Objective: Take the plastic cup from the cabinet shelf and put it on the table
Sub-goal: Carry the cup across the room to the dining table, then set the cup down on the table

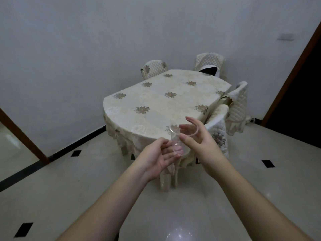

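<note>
Carrying step. The plastic cup (175,136) is gripped at its base by the left hand (157,160) and near its rim by the right hand (197,139); the table (156,100), just beyond both, probably must be reached next.

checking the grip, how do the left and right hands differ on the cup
The left hand holds the plastic cup at its base, palm up; the right hand pinches near the rim, upper fingers spread free. Left sits lower, right higher. Both touch the cup.
</note>
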